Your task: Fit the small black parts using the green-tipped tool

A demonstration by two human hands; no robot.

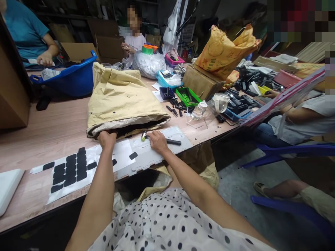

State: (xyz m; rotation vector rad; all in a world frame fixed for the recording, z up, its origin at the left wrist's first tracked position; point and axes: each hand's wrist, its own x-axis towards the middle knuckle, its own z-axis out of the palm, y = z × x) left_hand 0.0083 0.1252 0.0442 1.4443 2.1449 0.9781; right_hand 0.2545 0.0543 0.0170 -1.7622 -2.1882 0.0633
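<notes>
A large tan sack point(123, 99) lies on its side on the wooden table point(49, 130), its mouth facing me. My left hand point(106, 138) reaches into that mouth, its fingers hidden inside. My right hand point(157, 140) rests closed on a slim black tool point(171, 141) with a small yellow-green tip, lying on a white sheet point(162, 148). Left of my arm, a white backing sheet point(72, 170) carries several black rounded pads. One loose black pad point(133, 155) lies between my hands.
A blue tub point(72, 78) and cardboard boxes stand at the back left. A green tray point(187, 96), plastic bags, a clear bottle point(198, 111) and black parts crowd the right. Other people sit at far left, far end and right. A white board point(9, 186) lies at the near left edge.
</notes>
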